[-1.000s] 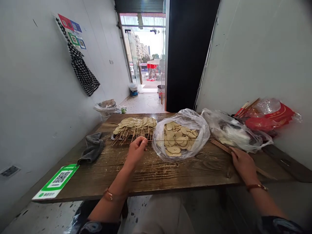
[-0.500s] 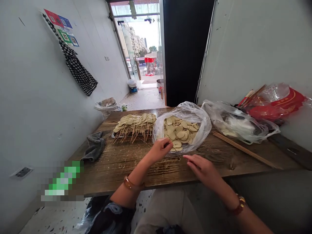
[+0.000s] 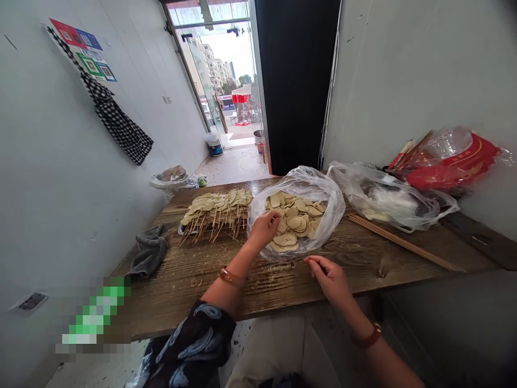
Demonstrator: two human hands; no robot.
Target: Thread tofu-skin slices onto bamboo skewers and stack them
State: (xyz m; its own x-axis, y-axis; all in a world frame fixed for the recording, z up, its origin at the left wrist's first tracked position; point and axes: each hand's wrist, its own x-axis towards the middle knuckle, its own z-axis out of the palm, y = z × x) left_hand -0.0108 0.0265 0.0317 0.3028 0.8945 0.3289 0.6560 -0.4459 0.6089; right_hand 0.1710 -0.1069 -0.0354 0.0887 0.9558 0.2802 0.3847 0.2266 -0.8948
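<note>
My left hand (image 3: 265,229) reaches over the near left of a clear plastic bag (image 3: 337,202). Its fingers are curled against the pale, thin round slices (image 3: 297,223) inside; what they grip is hidden. Just in front of the bag, my right hand (image 3: 329,277) is closed in a pinch. A thin dark line, apparently a skewer (image 3: 306,251), rises from its fingertips. Left of the bag lies a heap of skewered slices (image 3: 218,205), their sticks pointing towards me.
A bundle of bare skewers (image 3: 404,242) lies on the wooden table (image 3: 194,285) at the right. Behind it are another plastic bag (image 3: 388,202) and red packaging (image 3: 454,167). A dark grey cloth (image 3: 148,252) lies near the left edge. An open doorway stands beyond.
My left hand has moved forward and slightly left over the slices in the bag. My right hand's fingers have drawn together into a pinch. The camera view has shifted a little.
</note>
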